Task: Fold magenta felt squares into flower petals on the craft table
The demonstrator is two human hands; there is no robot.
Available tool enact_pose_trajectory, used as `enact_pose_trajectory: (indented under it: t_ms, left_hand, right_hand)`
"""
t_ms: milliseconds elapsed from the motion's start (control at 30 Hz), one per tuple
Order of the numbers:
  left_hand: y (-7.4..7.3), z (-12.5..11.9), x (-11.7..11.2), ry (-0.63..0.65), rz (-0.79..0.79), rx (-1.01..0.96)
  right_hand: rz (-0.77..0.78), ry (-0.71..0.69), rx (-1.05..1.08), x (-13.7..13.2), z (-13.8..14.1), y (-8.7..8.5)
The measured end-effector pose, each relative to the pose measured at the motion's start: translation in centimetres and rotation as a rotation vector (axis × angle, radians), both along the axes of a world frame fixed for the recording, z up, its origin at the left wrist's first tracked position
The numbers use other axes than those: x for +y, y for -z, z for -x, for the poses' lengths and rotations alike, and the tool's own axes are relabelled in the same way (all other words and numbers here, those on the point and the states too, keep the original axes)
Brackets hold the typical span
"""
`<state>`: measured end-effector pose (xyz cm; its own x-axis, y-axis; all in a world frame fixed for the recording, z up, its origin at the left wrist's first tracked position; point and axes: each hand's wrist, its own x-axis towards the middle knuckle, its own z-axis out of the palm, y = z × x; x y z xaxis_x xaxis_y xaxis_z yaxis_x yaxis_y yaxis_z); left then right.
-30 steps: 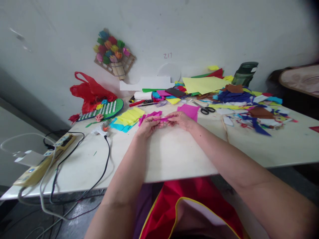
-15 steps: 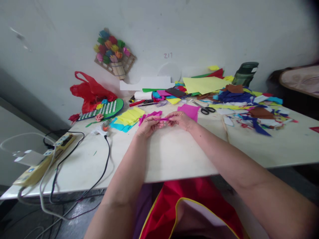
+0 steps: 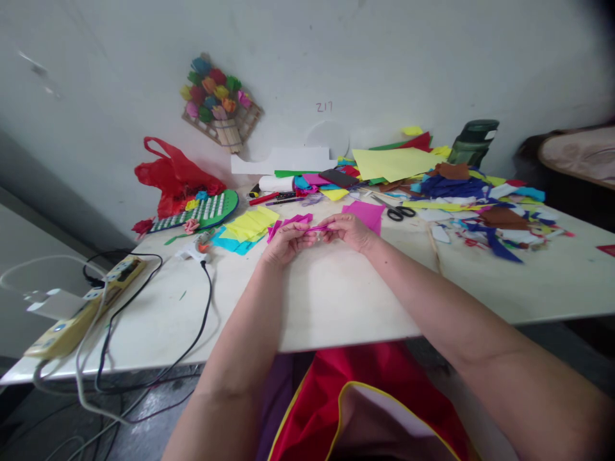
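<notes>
Between my two hands is a narrow folded strip of magenta paper point(image 3: 318, 228), held level just above the table. My left hand point(image 3: 289, 242) pinches its left end, and my right hand point(image 3: 349, 232) pinches the other end; the fingers partly cover it. A larger magenta sheet point(image 3: 365, 216) lies behind my right hand. Just beyond my left hand are several magenta paper pieces point(image 3: 291, 224), with yellow paper pieces point(image 3: 250, 224) and blue paper point(image 3: 230, 242) to their left. Black-handled scissors point(image 3: 400, 212) rest to the right of the magenta sheet.
A glue gun point(image 3: 196, 250) with a black cord and a power strip point(image 3: 86, 310) are on the left. Behind stand a red plastic bag point(image 3: 170, 169) and a green flower-trimmed board point(image 3: 218, 210). Paper scraps point(image 3: 504, 221) heap up at right, near a dark bottle point(image 3: 473, 144).
Hardly anything differs. My right fingertips have shifted very slightly along the magenta strip; both hands stay in the same place.
</notes>
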<state>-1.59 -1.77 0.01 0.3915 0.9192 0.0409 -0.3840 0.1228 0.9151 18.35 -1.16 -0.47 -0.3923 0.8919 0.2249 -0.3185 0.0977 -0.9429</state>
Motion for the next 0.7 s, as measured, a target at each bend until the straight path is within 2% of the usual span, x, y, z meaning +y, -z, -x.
enact_pose_trajectory:
  t_ms: [133,233,700]
  left_hand:
    - [-0.35,-0.05,-0.10,-0.002,0.017,0.002]
    - [-0.58,-0.17,-0.27,-0.014,0.023,0.038]
    - [-0.31,0.13,-0.08,-0.007,-0.103,0.155]
  right_hand:
    - [-0.008,-0.033,0.030,-0.30,0.15,-0.39]
    - [0.011,0.009,0.002,-0.42,0.33,-0.44]
    - [-0.007,0.058,-0.086,-0.16,0.32,-0.07]
